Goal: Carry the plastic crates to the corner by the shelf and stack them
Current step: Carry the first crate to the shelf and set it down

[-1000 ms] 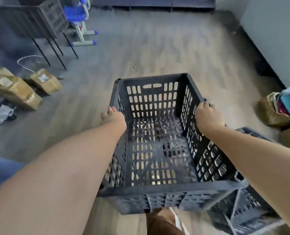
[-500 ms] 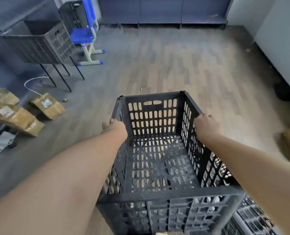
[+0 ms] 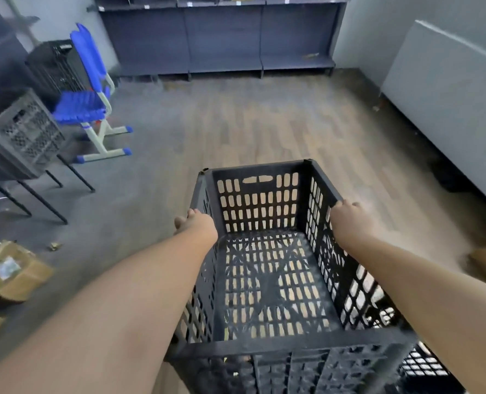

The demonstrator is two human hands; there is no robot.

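The view has lifted since the earlier frame, so the dark shelf (image 3: 222, 38) along the far wall now shows in full, and the black plastic crate (image 3: 278, 280) sits lower in view. The left hand (image 3: 197, 226) and right hand (image 3: 347, 217) each clamp a side rim, holding the empty crate above the wood floor (image 3: 264, 123). A blue chair (image 3: 91, 100) stands at the left.

This is looking like a storeroom or stockroom — dark blue metal shelving (image 3: 222, 38) is lining the far wall, brown taped cardboard parcels (image 3: 11, 273) are lying on the wood-look plank floor (image 3: 264, 123), slatted black plastic crates (image 3: 23, 137) are sitting around, and 1 blue plastic chair (image 3: 90, 92) is standing aside.
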